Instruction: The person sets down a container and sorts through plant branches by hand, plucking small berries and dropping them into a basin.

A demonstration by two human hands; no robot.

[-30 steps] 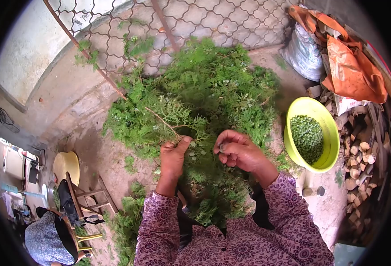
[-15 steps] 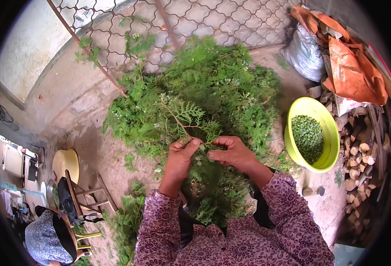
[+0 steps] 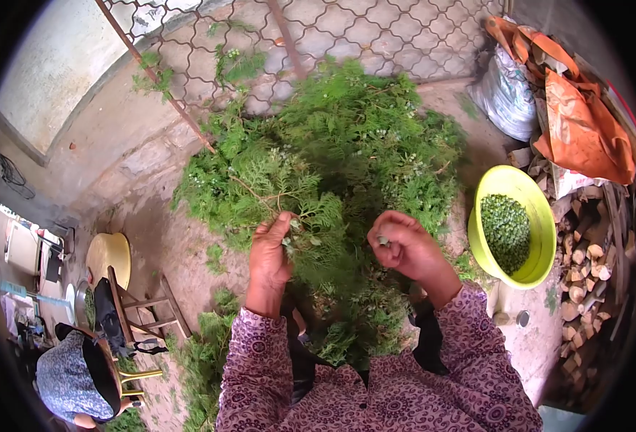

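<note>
My left hand [image 3: 270, 258] is closed around the stem of a leafy evergreen sprig [image 3: 259, 196], which points up and away from me. Some pale green cones show beside the left fingers. My right hand [image 3: 408, 248] stands apart from the sprig, fingers curled, with a small pale green cone [image 3: 383, 240] pinched between thumb and fingers. Below and beyond both hands lies a large heap of cut evergreen branches [image 3: 375, 137], dotted with bluish-green cones.
At the right stands a yellow-green basin [image 3: 474, 237] partly filled with small green cones [image 3: 505, 229]. Stacked firewood [image 3: 581, 288], a white sack [image 3: 507, 97] and orange bags [image 3: 588, 129] are beyond it. On the left are a wooden stool [image 3: 149, 306] and a seated person [image 3: 73, 374].
My right hand has moved right, away from the sprig, with a small cone in its fingers. My left hand has shifted slightly left, still holding the sprig.
</note>
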